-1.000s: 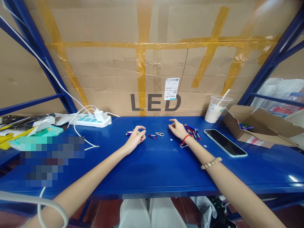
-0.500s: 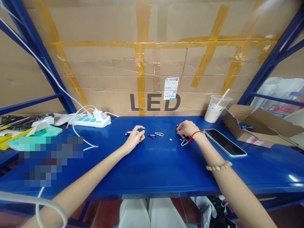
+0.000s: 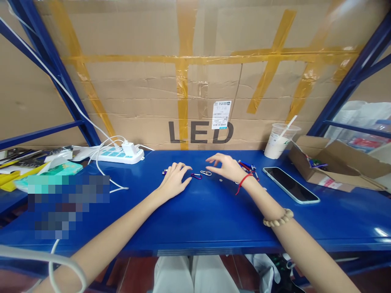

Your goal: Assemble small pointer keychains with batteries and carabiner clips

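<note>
Left hand (image 3: pixel 174 179) rests spread, empty, beside a purple clip (image 3: pixel 196 176); right hand (image 3: pixel 227 167) hovers open, empty, over a silver clip (image 3: pixel 205 173). Both clips lie unjoined; spare clips (image 3: pixel 248 167) wait behind on the table (image 3: pixel 195 219).

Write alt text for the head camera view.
Two bare hands rest on a blue table: the left hand beside a purple clip, the right hand open just past a silver clip. A phone lies to the right.
</note>
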`<action>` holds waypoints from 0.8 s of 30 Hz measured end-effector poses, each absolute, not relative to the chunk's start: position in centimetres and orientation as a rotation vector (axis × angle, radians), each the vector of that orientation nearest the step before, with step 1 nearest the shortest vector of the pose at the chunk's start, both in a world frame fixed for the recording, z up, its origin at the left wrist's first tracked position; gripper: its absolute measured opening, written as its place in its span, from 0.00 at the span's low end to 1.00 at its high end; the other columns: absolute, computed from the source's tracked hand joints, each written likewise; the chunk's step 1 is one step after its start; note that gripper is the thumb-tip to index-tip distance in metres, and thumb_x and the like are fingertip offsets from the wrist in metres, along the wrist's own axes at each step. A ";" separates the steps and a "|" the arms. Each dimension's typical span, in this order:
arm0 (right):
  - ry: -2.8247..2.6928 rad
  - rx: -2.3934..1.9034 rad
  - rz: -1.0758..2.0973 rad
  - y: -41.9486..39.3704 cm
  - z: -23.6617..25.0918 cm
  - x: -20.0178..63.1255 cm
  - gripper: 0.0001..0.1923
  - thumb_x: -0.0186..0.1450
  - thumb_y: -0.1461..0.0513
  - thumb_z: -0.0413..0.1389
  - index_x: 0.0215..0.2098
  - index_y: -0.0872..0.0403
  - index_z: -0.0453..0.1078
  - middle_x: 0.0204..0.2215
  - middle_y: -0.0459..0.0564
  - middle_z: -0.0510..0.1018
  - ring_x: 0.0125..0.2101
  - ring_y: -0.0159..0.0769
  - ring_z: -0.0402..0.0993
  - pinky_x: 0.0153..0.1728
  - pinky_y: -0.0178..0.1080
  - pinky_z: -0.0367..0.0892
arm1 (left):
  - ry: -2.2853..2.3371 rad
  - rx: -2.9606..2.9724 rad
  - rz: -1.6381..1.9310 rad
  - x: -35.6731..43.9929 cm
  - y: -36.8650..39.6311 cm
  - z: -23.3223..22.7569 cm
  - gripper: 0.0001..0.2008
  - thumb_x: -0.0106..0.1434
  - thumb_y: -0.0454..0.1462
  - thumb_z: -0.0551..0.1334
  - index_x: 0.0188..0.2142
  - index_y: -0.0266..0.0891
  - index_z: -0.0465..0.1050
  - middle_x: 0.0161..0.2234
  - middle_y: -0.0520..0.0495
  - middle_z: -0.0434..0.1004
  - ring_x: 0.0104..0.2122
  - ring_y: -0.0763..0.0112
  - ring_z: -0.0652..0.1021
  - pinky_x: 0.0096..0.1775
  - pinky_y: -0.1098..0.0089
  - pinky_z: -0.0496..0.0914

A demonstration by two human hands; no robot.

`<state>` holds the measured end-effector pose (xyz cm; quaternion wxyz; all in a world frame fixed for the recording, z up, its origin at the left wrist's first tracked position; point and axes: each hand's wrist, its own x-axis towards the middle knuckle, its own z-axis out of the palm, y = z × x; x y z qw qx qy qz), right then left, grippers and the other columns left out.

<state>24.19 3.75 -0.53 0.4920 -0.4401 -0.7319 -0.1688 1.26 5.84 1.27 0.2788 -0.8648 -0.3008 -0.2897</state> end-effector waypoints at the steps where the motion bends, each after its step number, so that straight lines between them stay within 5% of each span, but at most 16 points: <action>1: -1.845 -1.077 -0.401 4.0 -0.8 23.7 0.16 0.58 0.53 0.56 0.42 0.50 0.72 0.40 0.48 0.74 0.34 0.34 0.72 0.34 0.34 0.66 | -0.828 -2.276 -0.724 1.2 6.0 1.3 0.16 0.61 0.41 0.53 0.48 0.45 0.66 0.46 0.45 0.67 0.45 0.60 0.64 0.45 0.60 0.61; 5: -1.948 -1.222 -0.407 4.9 -1.7 22.3 0.15 0.61 0.56 0.54 0.45 0.51 0.72 0.43 0.52 0.71 0.40 0.37 0.70 0.40 0.36 0.65 | -1.020 -2.060 -0.694 0.8 6.4 1.3 0.19 0.61 0.43 0.52 0.51 0.43 0.64 0.51 0.42 0.63 0.49 0.57 0.62 0.48 0.58 0.60; 10: -1.886 -1.264 -0.377 5.6 -1.8 22.0 0.11 0.62 0.61 0.54 0.41 0.53 0.74 0.37 0.52 0.74 0.35 0.34 0.72 0.38 0.34 0.66 | -1.348 -1.939 -0.708 0.3 6.7 1.4 0.20 0.62 0.46 0.50 0.46 0.35 0.66 0.44 0.37 0.65 0.45 0.55 0.67 0.43 0.60 0.66; 19: -1.802 -1.144 -0.304 6.1 -1.7 22.0 0.04 0.56 0.62 0.60 0.30 0.54 0.75 0.30 0.49 0.76 0.25 0.29 0.70 0.29 0.32 0.65 | -1.191 -2.314 -0.779 0.2 7.1 2.0 0.11 0.61 0.40 0.54 0.42 0.42 0.70 0.39 0.46 0.69 0.39 0.65 0.73 0.39 0.68 0.68; 24: -1.782 -1.110 -0.280 6.3 -1.9 22.0 0.08 0.55 0.61 0.61 0.33 0.55 0.74 0.30 0.49 0.76 0.25 0.30 0.71 0.29 0.32 0.65 | -1.060 -2.393 -1.003 0.2 7.8 2.0 0.11 0.60 0.40 0.56 0.40 0.43 0.73 0.35 0.47 0.71 0.36 0.68 0.74 0.40 0.69 0.67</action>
